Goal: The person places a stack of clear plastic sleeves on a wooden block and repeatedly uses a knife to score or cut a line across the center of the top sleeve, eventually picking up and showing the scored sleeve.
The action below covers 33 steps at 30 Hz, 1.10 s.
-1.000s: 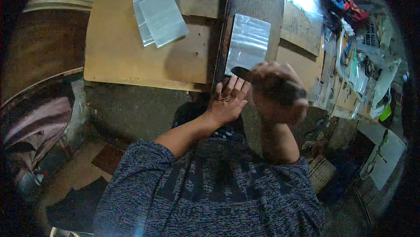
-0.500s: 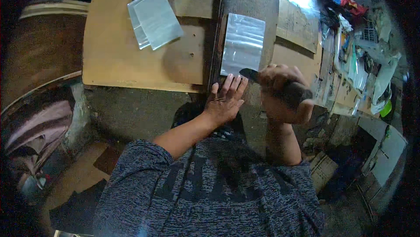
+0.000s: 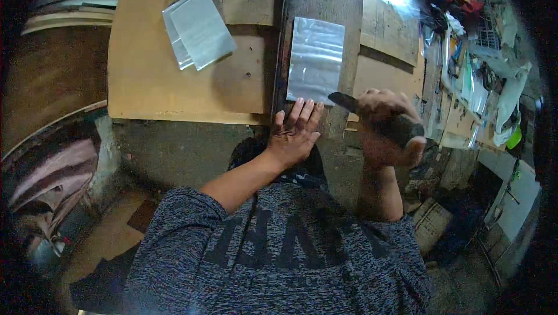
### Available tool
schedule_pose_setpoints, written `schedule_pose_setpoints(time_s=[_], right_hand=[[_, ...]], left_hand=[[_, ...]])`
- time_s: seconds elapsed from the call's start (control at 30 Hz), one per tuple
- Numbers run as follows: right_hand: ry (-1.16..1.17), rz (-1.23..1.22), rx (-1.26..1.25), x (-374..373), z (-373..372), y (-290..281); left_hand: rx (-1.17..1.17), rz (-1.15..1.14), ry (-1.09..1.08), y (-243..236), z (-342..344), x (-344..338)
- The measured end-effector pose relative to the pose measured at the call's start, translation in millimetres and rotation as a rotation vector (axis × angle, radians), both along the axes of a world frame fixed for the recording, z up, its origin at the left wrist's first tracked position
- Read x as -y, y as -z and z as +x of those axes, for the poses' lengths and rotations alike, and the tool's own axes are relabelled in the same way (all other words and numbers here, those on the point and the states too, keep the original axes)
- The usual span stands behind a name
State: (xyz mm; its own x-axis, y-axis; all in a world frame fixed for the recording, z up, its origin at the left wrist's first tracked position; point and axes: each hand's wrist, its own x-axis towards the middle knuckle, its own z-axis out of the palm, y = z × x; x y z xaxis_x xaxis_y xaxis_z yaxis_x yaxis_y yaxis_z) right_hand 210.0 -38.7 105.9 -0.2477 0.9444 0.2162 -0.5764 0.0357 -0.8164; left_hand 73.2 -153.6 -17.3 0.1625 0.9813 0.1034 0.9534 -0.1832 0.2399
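My left hand (image 3: 296, 132) lies flat, fingers spread, on the near end of a grey stone block (image 3: 325, 1), its fingertips touching the lower edge of a clear plastic sheet (image 3: 317, 59) spread on the block. My right hand (image 3: 386, 132) grips a dark-handled knife (image 3: 375, 114), whose blade tip points left at the sheet's lower right corner.
A brown wooden board (image 3: 151, 82) lies left of the block and carries a small stack of plastic sheets (image 3: 197, 30). Cluttered packets and bags (image 3: 482, 65) fill the right side. Curved wooden planks (image 3: 52, 105) sit at far left.
My right hand with the knife has moved from over the left hand out to the right. My left hand has flattened onto the block at the sheet's near edge.
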Motion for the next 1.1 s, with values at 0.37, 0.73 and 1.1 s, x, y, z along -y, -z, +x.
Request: schedule_pose_setpoints(time_s=[0.37,0.73,1.1], right_hand=[[0.037,0.065,-0.005,4,-3,11],[0.047,0.025,0.143,12,-6,5],[0.012,-0.008,-0.082,35,-55,-4]], left_hand=[[0.087,0.005,0.002,-7,-5,-5],[0.115,0.024,0.209,-17,-102,-129],[0.093,-0.127,0.217,-5,-112,-134]])
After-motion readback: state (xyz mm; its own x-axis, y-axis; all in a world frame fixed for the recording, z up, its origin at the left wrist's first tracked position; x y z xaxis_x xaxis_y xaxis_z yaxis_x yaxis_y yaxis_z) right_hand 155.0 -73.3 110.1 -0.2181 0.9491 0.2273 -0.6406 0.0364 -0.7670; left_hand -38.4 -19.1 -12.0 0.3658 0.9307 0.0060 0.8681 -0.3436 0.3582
